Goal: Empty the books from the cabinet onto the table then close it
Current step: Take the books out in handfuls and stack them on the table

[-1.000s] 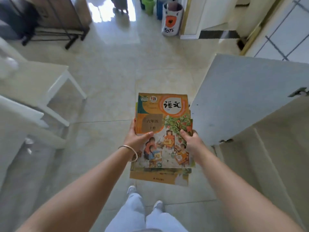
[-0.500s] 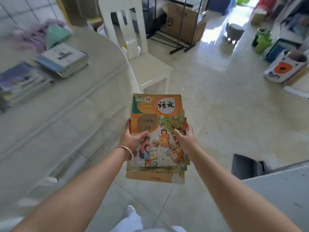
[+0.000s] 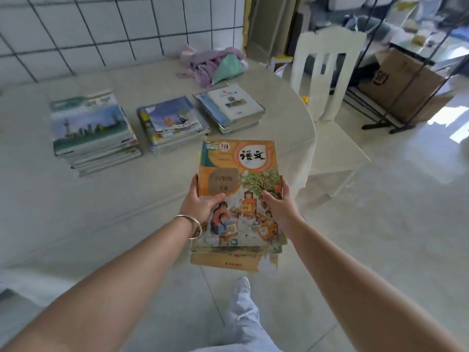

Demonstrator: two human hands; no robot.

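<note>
Stack of books (image 3: 238,196) held flat in air at table (image 3: 127,199) edge. Left hand (image 3: 200,204) grips left side, right hand (image 3: 278,203) right side, thumbs on top cover, forearms extended. Three book piles (image 3: 162,123) on table beyond.

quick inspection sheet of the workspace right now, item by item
surface: pale table with a curved edge, set against a tiled wall.
job's things: stack of orange textbooks held in the air at the table's near edge, not yet set down; three book piles already on the table, left pile, middle pile, right pile. Cabinet not in view.
clutter: purple and green cloth bundle at the back of the table.
grippers: left hand and right hand each grip a side of the held stack.
cables: nothing seen.
surroundings: white chair by the table, cardboard box behind a black rack, shiny floor tiles.
</note>
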